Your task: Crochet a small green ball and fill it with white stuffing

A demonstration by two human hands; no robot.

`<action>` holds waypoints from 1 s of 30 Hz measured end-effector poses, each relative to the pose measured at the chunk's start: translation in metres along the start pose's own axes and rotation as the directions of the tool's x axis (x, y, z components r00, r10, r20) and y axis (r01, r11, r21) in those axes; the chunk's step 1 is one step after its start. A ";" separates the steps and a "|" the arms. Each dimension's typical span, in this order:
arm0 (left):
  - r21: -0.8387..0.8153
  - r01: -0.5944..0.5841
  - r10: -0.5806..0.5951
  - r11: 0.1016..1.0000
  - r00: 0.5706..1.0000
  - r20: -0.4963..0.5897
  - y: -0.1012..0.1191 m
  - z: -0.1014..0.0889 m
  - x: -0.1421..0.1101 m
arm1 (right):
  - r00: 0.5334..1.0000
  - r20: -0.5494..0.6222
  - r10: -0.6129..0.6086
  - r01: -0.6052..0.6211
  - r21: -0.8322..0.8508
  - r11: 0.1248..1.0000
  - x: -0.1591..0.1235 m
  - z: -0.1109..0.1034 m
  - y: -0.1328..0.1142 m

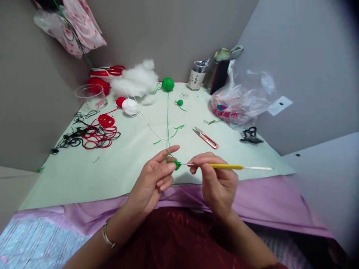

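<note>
My left hand (151,177) pinches a small green crochet piece (177,164) between thumb and fingers, above the table's front edge. Green yarn passes over its raised index finger and runs back to a green yarn ball (168,84) at the far side. My right hand (217,181) grips a crochet hook (227,166) by its yellow handle, held almost level. The hook's thin metal shaft points left and its tip meets the green piece; the tip itself is hidden in the yarn. Beyond the right hand lie orange-handled thread snips (206,138).
At the left are tangled black yarn (71,137), red yarn (98,138) and a clear plastic cup (94,99). White stuffing (136,80) sits at the back. To the right stand a pen canister (197,76), a plastic bag (238,101) and a black hair claw (250,135).
</note>
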State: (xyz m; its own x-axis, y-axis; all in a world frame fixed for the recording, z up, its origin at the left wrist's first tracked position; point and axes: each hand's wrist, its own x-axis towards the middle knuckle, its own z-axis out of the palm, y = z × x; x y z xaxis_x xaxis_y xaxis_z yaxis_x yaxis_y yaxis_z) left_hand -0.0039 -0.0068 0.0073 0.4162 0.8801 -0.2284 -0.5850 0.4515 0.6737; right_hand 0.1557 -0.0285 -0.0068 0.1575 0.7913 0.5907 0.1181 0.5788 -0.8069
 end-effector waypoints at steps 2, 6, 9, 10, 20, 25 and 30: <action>0.059 -0.023 0.023 0.998 1.000 0.010 -0.001 0.002 -0.001 | 0.999 0.039 0.025 -0.027 0.043 0.999 0.003 0.002 0.000; 0.143 -0.100 0.106 0.985 0.994 -0.034 -0.007 0.006 -0.003 | 0.988 0.108 -0.110 0.129 -0.198 0.972 -0.002 0.003 0.000; 0.081 -0.057 0.061 0.995 0.997 -0.045 -0.008 0.004 -0.001 | 0.940 0.200 -0.277 0.338 -0.431 0.836 -0.009 0.000 0.002; 0.043 -0.008 0.010 0.999 0.999 -0.033 -0.007 0.003 0.000 | 0.931 0.206 -0.301 0.363 -0.446 0.818 -0.010 -0.001 0.002; 0.154 -0.093 0.095 0.984 0.995 -0.004 -0.007 0.001 0.000 | 0.990 0.048 0.132 -0.134 0.059 0.989 0.004 0.002 0.003; 0.248 -0.124 0.125 0.961 0.992 0.011 -0.008 -0.002 -0.002 | 0.966 0.041 0.255 -0.258 0.179 0.949 0.002 -0.001 0.009; 0.304 -0.145 0.147 0.942 0.989 0.016 -0.006 -0.006 -0.003 | 0.960 0.104 0.259 -0.277 0.240 0.930 0.004 -0.006 0.006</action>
State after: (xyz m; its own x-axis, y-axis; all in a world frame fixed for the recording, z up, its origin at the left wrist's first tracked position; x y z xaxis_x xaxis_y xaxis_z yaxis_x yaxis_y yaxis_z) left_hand -0.0064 -0.0110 -0.0002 0.3374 0.9343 -0.1156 -0.3999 0.2533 0.8809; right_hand 0.1623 -0.0234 -0.0093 0.0799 0.9302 0.3583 -0.1693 0.3669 -0.9147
